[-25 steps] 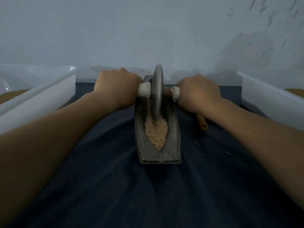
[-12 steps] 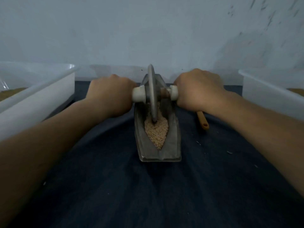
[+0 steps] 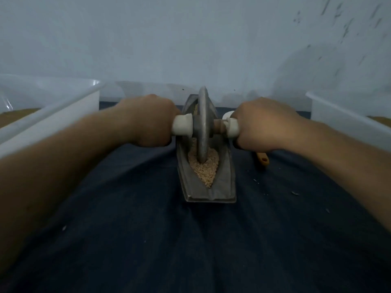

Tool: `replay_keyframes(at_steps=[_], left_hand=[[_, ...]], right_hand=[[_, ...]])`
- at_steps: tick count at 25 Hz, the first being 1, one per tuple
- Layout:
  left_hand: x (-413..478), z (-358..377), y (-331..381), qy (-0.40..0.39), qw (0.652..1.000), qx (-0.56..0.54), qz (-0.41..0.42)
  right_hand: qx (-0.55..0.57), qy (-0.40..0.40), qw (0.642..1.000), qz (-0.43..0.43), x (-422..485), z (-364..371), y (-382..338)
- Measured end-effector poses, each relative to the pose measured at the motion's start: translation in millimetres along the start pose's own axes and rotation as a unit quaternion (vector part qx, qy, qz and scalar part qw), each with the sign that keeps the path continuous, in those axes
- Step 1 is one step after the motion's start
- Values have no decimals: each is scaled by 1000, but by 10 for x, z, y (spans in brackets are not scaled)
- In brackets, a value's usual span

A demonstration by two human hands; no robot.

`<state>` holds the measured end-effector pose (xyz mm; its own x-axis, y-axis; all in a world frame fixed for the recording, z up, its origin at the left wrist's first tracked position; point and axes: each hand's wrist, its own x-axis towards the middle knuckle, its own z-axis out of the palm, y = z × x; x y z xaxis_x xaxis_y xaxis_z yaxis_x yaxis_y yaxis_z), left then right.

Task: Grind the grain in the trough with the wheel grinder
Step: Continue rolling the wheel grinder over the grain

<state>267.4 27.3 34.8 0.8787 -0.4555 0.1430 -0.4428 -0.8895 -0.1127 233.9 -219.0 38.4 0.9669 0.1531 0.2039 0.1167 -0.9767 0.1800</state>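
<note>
Head view: left hand [image 3: 148, 121] and right hand [image 3: 264, 123] curl fingers round my wheel grinder [image 3: 202, 123]. Trough [image 3: 224, 187] runs straight away, grain [image 3: 205, 168] heaped on my side.

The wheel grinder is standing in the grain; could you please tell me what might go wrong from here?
The grain is heaped toward the near tip of the trough; a hard pull of the wheel grinder could spill it onto the cloth, where specks already lie. Both the left hand and right hand grip the handles, so nothing steadies the trough; it might slide or tip.
</note>
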Motion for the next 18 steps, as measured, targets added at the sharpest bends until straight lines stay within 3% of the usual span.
replay_keyframes(at_steps=[2,5,7,10,14,18], left_hand=[[136,-16,0,29,999,17,-22],[288,185,88,188,975,77,-88],[274,312,131,244,960,85,-109],[121,273,119,242,962,93,-91],[-102,107,166,215,964,152,-27],[28,106,165,212,962,165,-50]], right_hand=[[5,13,1000,23,96,19,-17],[-32,142,989,41,362,140,-82],[-55,185,981,28,438,160,-116],[-39,166,985,0,283,133,-72],[13,44,999,-11,-26,131,42],[22,69,997,17,115,190,53]])
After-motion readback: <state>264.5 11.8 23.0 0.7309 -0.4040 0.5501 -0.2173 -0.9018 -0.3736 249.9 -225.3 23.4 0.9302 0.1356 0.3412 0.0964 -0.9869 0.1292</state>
